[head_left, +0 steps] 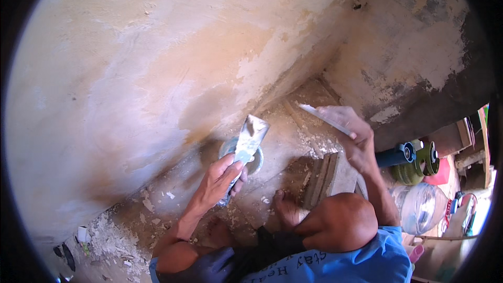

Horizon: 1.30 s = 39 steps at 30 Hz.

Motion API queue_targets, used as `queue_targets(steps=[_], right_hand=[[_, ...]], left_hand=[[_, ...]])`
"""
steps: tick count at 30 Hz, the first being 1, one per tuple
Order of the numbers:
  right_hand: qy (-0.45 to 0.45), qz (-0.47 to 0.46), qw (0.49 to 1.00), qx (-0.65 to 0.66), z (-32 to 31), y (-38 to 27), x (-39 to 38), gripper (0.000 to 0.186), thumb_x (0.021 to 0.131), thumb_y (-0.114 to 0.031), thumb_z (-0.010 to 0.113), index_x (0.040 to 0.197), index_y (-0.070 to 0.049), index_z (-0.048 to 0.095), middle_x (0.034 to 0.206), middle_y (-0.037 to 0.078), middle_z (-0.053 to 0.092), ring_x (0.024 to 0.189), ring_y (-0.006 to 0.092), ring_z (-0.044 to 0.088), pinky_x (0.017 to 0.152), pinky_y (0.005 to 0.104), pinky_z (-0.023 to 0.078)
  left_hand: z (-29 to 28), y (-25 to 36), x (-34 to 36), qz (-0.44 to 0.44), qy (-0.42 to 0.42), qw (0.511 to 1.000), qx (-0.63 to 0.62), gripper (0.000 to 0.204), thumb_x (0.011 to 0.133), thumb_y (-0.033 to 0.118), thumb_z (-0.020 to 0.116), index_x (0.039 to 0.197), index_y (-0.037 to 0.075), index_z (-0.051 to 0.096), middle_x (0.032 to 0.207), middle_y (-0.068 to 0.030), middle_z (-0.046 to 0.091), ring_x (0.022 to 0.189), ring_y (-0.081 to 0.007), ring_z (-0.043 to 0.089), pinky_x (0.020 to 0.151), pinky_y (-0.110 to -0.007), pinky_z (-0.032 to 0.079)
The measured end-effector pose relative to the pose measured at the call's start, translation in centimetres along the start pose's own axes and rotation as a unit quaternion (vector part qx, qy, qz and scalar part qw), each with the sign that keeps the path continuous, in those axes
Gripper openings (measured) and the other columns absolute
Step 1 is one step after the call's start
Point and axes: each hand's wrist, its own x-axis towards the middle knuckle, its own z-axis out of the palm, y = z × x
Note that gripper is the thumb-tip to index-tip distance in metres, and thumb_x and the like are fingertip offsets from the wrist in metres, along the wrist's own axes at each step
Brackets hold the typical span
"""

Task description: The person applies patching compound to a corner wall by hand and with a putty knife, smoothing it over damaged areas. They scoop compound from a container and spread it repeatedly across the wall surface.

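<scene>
A patchy cream wall [131, 63] meets a stained, darker-based wall [403, 47] at a corner [321, 73] above a dusty floor [259, 191] strewn with pale flakes [118, 237], while bright light [486, 204] shows at the far right edge.

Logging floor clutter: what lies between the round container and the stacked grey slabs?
The head view shows only pale-flecked floor between the round container and the stacked grey slabs.

Silver-white putty knife [250, 137], patchy cream-tan wall [173, 52], blue shirt [356, 259]
</scene>
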Motion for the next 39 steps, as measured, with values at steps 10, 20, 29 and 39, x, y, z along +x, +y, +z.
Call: queue_targets(steps=[10,20,29,39], right_hand=[[-0.105,-0.251,0.925,-0.266,4.1,-1.5,2.6,0.057,0.073,-0.016,0.065,0.131,-0.019,0.061,0.130,-0.001,0.060,0.111,0.0220,0.056,0.082,0.0360,0.044],[-0.036,0.060,0.997,0.005,-3.5,3.2,0.3,0.036,0.087,0.000,0.059,0.121,-0.007,0.066,0.102,0.006,0.065,0.089,0.0171,0.055,0.083,0.0315,0.045],[0.148,-0.235,0.615,-0.738,-30.5,-1.6,12.0,0.046,0.079,-0.010,0.067,0.125,-0.008,0.060,0.122,0.009,0.057,0.111,0.0272,0.055,0.090,0.0397,0.048],[0.073,-0.106,0.409,-0.904,-41.9,1.1,14.3,0.067,0.077,-0.016,0.067,0.140,-0.006,0.046,0.133,0.008,0.049,0.120,0.0232,0.048,0.097,0.0388,0.043]], left_hand=[[2.0,3.3,0.2,-0.032,0.046,0.998,0.028,0.028,0.104,0.025,0.045,0.115,0.001,0.055,0.084,-0.0039,0.057,0.062,-0.0076,0.052,0.049,-0.023,0.042],[-0.8,8.1,1.1,0.052,0.058,0.990,0.116,0.025,0.103,0.018,0.044,0.112,-0.001,0.057,0.072,-0.0024,0.055,0.051,-0.0064,0.046,0.044,-0.022,0.036],[5.1,18.3,2.6,0.018,0.027,0.997,0.075,0.028,0.101,0.023,0.048,0.113,-0.001,0.056,0.074,-0.0058,0.060,0.052,-0.0078,0.053,0.045,-0.022,0.043],[6.1,10.6,5.2,-0.046,-0.009,0.999,0.005,0.025,0.100,0.029,0.048,0.099,0.006,0.059,0.070,0.0007,0.055,0.052,-0.0051,0.049,0.046,-0.020,0.040]])
